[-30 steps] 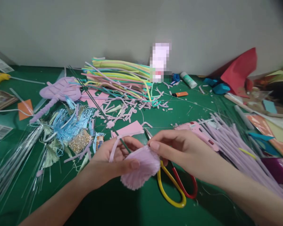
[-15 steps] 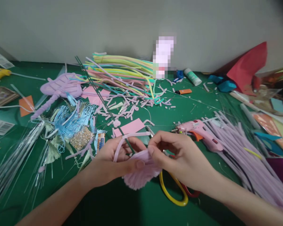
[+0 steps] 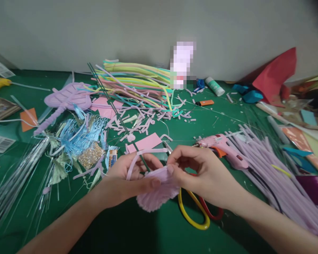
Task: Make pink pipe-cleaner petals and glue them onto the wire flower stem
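Between my hands is a pale purple, fan-shaped piece with a ridged edge [image 3: 157, 197], apparently made of pipe cleaners. My left hand [image 3: 124, 181] grips its left side, the thumb lying across the front. A loose purple pipe-cleaner end [image 3: 152, 151] arches over the left fingers. My right hand [image 3: 193, 173] pinches the piece's upper right edge between thumb and fingertips. Thin dark green stems [image 3: 116, 114] slant up and away from behind the left fingers. Scissors with yellow and red handles [image 3: 192, 217] lie under my right hand, partly covered by it.
A pink glue gun [image 3: 222, 146] rests on purple pipe cleaners [image 3: 270, 169] at the right. Colourful pipe cleaners [image 3: 137, 83] are heaped at the back, near an orange lighter [image 3: 205, 102]. Blue tassels [image 3: 79, 135] and silvery strands [image 3: 21, 176] lie to the left.
Both hands keep their grip on the purple piece, with only a very slight shift. The whole view has moved a little, so the things on the right appear slightly further left.
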A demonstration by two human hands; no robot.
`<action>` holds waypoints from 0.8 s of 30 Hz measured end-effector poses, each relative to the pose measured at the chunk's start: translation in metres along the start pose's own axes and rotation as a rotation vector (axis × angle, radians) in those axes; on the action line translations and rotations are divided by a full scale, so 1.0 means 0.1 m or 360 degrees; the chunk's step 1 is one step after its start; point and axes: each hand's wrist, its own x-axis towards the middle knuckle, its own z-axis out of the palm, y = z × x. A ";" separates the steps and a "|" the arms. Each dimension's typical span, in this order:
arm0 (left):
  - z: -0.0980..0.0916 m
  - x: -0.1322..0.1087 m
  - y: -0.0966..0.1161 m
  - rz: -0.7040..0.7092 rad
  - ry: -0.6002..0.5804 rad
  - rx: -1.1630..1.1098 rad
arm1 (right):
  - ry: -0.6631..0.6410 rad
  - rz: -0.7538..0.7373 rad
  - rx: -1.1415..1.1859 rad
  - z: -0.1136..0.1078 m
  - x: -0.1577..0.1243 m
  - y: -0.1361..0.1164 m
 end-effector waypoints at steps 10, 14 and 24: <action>-0.03 0.01 0.02 -0.0131 -0.0110 0.0101 | -0.0104 0.0096 0.0075 -0.05 -0.01 0.05; -0.05 0.01 0.00 -0.0074 -0.0111 0.0039 | -0.0227 0.0247 0.0254 -0.11 -0.03 0.06; -0.07 0.03 0.01 -0.0129 -0.0190 0.0130 | -0.0243 0.0196 0.0195 -0.05 -0.02 0.09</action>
